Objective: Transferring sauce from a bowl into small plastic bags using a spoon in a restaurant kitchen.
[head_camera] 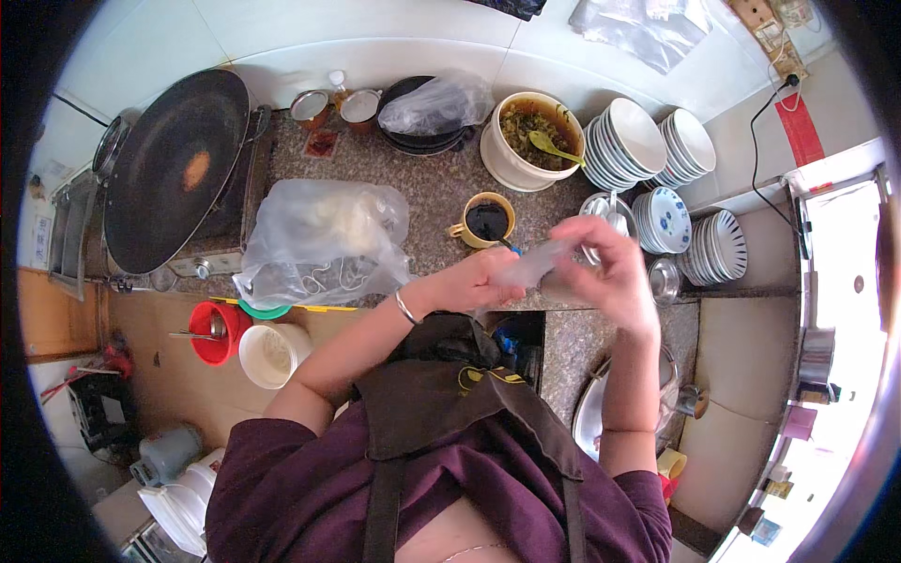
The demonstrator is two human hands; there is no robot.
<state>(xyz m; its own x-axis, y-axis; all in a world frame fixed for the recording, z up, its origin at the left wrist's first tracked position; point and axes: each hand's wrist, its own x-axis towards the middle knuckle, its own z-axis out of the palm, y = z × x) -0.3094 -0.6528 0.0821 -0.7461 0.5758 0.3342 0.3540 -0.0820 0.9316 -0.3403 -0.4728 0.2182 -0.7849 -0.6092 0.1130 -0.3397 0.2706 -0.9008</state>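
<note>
A crumpled piece of thin clear plastic (pixel 531 266), its kind unclear, stretches between my hands at the counter's front edge. My left hand (pixel 489 276), with a silver bangle at the wrist, grips one end. Fingers and thumb of my right hand (pixel 607 264) close around the other end, blurred. Just beyond the left hand stands a yellow mug (pixel 462 231) of dark liquid. Further left on the speckled counter (pixel 440 176) lies a large clear plastic bag (pixel 320 232) with something pale inside, partly hidden by its folds.
A large black wok (pixel 158 169) leans at the left. Behind the mug is a white pot (pixel 507 169) of broth with greens and a green spoon (pixel 556 148). Stacked white bowls (pixel 626 141) and patterned plates (pixel 665 218) stand right. Red (pixel 229 345) and white buckets (pixel 278 352) sit below.
</note>
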